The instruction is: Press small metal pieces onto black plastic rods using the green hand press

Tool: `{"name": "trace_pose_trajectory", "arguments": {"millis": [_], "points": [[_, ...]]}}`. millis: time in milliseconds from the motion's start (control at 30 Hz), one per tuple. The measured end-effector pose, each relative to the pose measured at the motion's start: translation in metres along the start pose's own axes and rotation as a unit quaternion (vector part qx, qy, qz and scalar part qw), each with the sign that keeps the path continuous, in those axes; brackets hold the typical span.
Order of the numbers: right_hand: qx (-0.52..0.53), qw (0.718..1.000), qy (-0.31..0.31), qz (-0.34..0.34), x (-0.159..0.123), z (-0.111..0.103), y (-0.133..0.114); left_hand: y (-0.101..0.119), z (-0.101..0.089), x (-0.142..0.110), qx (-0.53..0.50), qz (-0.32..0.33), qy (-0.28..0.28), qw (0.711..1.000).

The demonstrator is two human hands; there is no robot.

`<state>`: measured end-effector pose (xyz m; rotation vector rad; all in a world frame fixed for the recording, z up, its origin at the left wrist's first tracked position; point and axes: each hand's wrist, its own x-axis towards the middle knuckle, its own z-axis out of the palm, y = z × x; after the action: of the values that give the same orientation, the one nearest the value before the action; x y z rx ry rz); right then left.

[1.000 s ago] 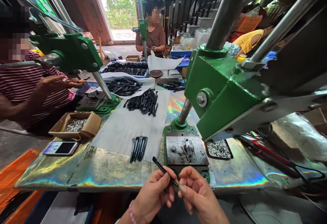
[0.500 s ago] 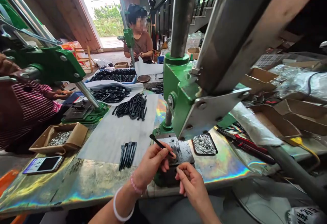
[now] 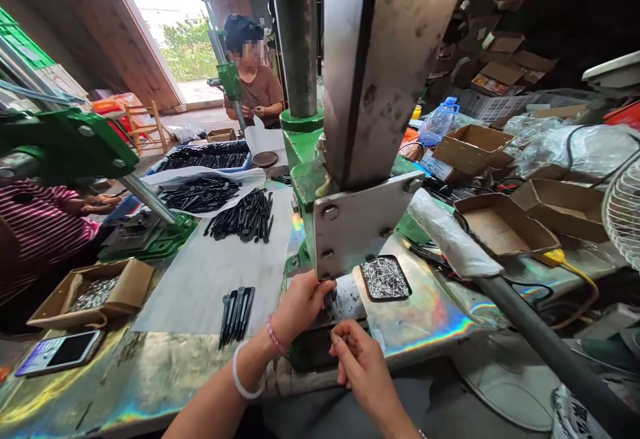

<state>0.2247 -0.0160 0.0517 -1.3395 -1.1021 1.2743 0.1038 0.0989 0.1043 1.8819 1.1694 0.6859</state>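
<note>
I have the left hand (image 3: 301, 295) reaching in at the green press (image 3: 306, 189), thumb and forefinger drawn together over its metal plate (image 3: 353, 301); half a second ago those fingers sat in front of the press with a black stick plainly jutting out, and now I can't make the stick out there, so I cannot tell what they grip. My right hand (image 3: 361, 362) stays in front of the press, fingers curled and thumb tip against the forefinger; whether anything tiny is pinched there I can't tell. Just right of the press, a dark tray (image 3: 411, 291) holds loose silvery pieces. Left of the press, a row of black sticks (image 3: 237, 312) lies on a white sheet (image 3: 187, 292) as before, with a heap of black sticks (image 3: 245, 215) beyond. Farther left of the press, a cardboard box (image 3: 136, 284) contains small metal pieces. Beyond the press to the left, a blue bin (image 3: 245, 164) is filled with dark sticks. My view has swung rightward, bringing a fan (image 3: 625, 205) in, well right of the press.
</note>
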Motion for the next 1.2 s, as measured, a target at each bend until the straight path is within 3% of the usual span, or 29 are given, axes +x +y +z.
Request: {"name": "trace_pose_trajectory", "arguments": {"millis": [333,567,733,933,1067,1200], "points": [[-0.023,1.000,0.002,-0.013,0.000,0.000,0.004,0.012,0.001,0.000,0.047,0.018,0.000,0.999],[-0.037,0.999,-0.009,-0.014,0.001,-0.001,0.004,0.015,-0.002,0.002,0.074,0.037,-0.032,0.996],[-0.044,0.999,-0.004,-0.017,0.000,0.000,0.003,0.015,0.006,0.000,0.160,0.061,-0.008,0.985],[0.016,1.000,-0.009,0.014,0.001,-0.002,-0.003,0.006,0.017,-0.003,0.169,0.040,0.015,0.985],[0.121,0.990,-0.040,0.056,-0.003,-0.026,-0.029,0.006,0.015,-0.001,0.152,0.051,0.006,0.987],[0.172,0.982,0.059,0.051,-0.029,-0.089,-0.065,0.004,0.016,-0.001,0.133,0.067,0.012,0.989]]}}
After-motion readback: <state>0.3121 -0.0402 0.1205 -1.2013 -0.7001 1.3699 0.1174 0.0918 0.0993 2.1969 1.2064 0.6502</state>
